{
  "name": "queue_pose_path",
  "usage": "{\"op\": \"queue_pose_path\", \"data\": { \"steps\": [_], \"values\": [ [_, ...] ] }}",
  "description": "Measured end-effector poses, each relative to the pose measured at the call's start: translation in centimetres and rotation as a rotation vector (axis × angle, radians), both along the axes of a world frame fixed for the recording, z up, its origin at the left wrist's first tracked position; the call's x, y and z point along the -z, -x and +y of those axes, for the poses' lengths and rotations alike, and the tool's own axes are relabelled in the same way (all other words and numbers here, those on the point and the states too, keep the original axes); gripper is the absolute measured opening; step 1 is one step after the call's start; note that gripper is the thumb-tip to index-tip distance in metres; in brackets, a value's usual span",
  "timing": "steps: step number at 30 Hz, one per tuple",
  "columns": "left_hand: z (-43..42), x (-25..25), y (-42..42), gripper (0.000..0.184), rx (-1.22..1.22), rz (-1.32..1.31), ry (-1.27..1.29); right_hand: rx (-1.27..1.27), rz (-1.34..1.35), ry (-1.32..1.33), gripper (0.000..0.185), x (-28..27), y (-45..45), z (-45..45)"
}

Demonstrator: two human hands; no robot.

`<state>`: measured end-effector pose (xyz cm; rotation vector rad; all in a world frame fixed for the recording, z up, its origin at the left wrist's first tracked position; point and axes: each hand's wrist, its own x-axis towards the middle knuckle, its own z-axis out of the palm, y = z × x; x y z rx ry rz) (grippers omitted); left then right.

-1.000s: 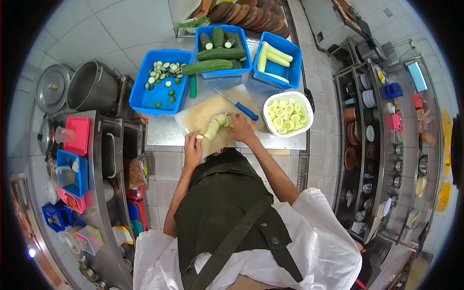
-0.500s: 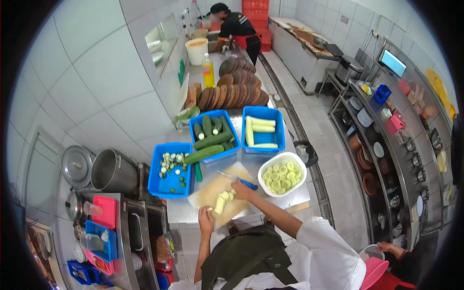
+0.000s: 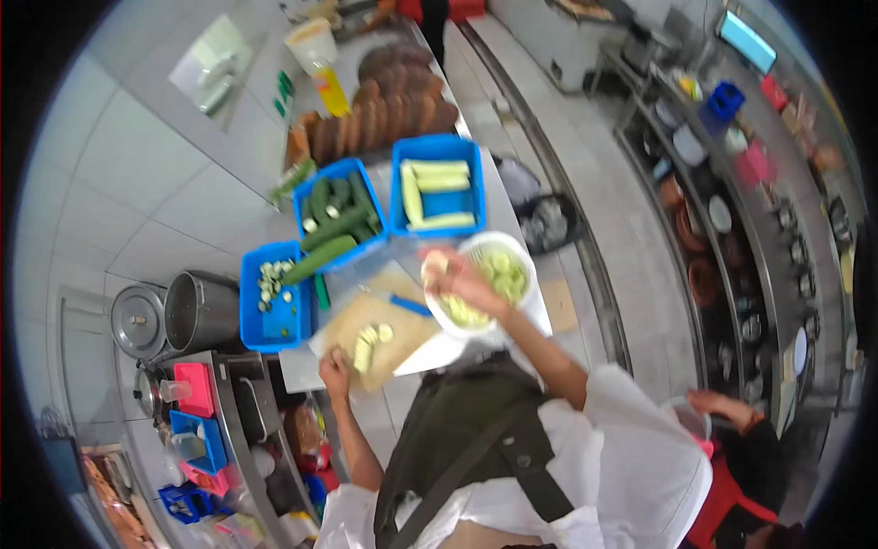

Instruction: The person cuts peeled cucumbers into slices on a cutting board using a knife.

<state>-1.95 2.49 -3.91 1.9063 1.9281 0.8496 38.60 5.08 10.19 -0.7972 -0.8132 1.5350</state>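
My right hand [image 3: 464, 282] is over the white basket [image 3: 528, 306] of pale green cucumber slices [image 3: 501, 271], its fingers closed around some pale slices [image 3: 435, 263]. My left hand [image 3: 335, 370] is closed at the left edge of the cutting board [image 3: 402, 346]; whatever may be inside its fingers is hidden. Between the hands, a short row of peeled cucumber slices [image 3: 364, 349] leans over on the board, with a loose slice beside it. A knife with a blue handle [image 3: 411, 305] lies across the board's far side, touched by neither hand.
Beyond the board stand a blue bin [image 3: 398, 220] of peeled cucumbers, another [image 3: 302, 206] of unpeeled ones, and a third [image 3: 274, 334] with cut ends. Stacked brown discs [image 3: 384, 128] and a yellow bottle [image 3: 330, 90] are farther back. Another person's hand [image 3: 722, 404] shows at lower right.
My right hand has let go of the knife, leaving it on the board, and has moved right over the basket with slices. Fewer slices lie on the board. The view has shifted.
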Motion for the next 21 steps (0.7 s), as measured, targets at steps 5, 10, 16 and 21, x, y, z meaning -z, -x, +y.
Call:
{"op": "queue_pose_path", "data": {
  "steps": [5, 10, 16, 21],
  "values": [
    [0.1, -1.5, -0.3, 0.025, -0.352, -0.305, 0.043, -0.044, 0.365, 0.145, 0.040, -2.8, -11.9, -0.3],
    [0.2, -11.5, -14.2, 0.026, -0.164, -0.643, -0.108, 0.075, 0.530, 0.279, 0.043, -2.0, -16.3, -2.8],
    [0.2, -17.5, -37.2, 0.026, 0.605, -0.649, 0.224, 0.227, 0.578, 0.381, 0.034, 0.3, -17.2, -5.9],
    [-0.2, -15.6, -45.7, 0.023, 1.067, -0.218, -0.223, 0.386, 0.806, 0.405, 0.029, 1.0, -17.9, -8.0]
  ]
}}
